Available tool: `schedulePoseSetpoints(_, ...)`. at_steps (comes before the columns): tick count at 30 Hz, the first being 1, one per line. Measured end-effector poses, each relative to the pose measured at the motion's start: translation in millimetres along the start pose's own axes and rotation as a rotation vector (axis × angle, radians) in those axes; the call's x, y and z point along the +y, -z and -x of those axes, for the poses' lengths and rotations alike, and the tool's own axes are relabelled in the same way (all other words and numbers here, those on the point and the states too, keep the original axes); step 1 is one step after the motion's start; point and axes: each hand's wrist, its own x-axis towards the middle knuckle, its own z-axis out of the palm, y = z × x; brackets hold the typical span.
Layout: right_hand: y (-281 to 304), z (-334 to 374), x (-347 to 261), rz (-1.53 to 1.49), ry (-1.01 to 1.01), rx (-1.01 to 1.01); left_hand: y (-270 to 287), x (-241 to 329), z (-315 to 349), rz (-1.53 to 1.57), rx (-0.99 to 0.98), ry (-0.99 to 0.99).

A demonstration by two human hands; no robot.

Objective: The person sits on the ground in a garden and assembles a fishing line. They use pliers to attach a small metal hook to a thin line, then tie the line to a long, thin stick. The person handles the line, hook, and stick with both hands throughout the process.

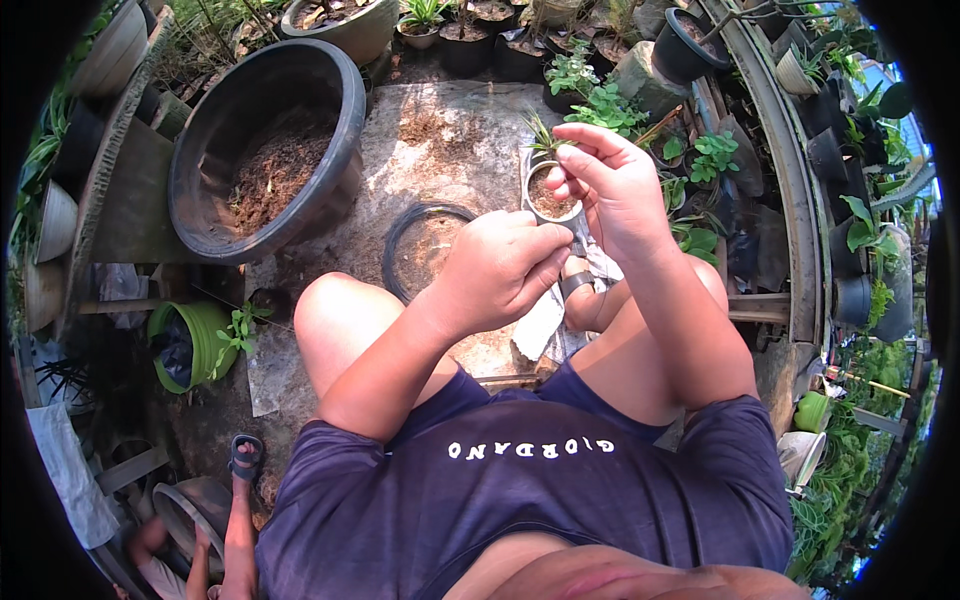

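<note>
My right hand pinches a small spiky green plant between thumb and fingertips, just above a small pale pot. Brown soil shows inside the pot's round mouth. Against the pot's near left rim my left hand is closed in a fist, its thumb pressed along the curled index finger. Whatever that fist grips, if anything, is hidden by its fingers. A white cloth or paper piece lies under the hands, between my legs.
A large black tub with soil leans at the left, beside a coil of black hose. A green pot stands nearer. Potted plants line the far edge and the right-hand ledge. Another person's sandalled foot is at lower left.
</note>
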Motion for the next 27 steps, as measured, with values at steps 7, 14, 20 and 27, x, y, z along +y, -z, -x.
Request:
schedulePoseSetpoints(7,-10.1,11.3,-3.3,0.124,0.278,-0.031,-20.3,2.9,-0.7,0.281,0.013,0.187)
schedulePoseSetpoints(14,-18.6,1.4,8.5,0.622,0.631,-0.06,-19.8,4.9,-13.2,0.943,0.273,0.455)
schedulePoseSetpoints(20,-31.3,-5.5,22.8,0.179,0.345,-0.087,-14.1,-10.1,-3.4,0.719,0.366,0.542)
schedulePoseSetpoints(27,-23.3,-1.8,18.7,-0.056,0.053,-0.086,-18.1,-1.7,2.0,0.633,0.357,0.594)
